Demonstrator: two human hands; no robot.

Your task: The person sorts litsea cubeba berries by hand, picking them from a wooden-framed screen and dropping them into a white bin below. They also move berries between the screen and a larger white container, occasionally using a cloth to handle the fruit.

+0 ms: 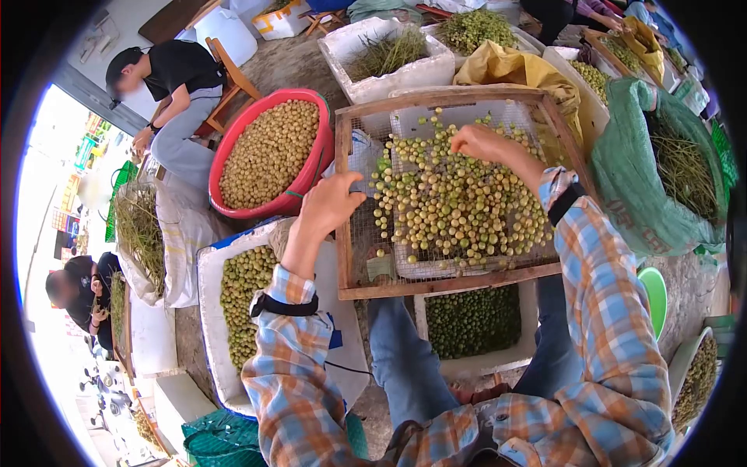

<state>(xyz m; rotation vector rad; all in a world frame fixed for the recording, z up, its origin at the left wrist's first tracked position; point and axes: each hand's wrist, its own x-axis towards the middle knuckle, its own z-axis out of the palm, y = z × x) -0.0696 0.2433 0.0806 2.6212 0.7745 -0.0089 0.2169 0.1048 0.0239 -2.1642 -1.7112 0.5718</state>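
Observation:
A wooden-framed wire-mesh sieve (459, 282) lies above my knees, heaped with small round yellow and green fruits (467, 210). My left hand (331, 204) is over the sieve's left bar, thumb and fingers apart with a gap between the tips; no fruit shows in it. Over the far part of the heap, my right hand (486, 145) has its fingers curled together in a pinch, and whatever is inside them is hidden. Under the sieve's near edge, a white foam box (476, 363) between my legs holds smaller dark green fruits (475, 321).
A red tub (327, 140) of yellowish fruits stands at left, with a foam box (212, 311) of greener ones nearer me. Stems fill a foam box (342, 74) behind and a green sack (622, 179) at right. Two people (183, 89) sit at left; others work at the back right.

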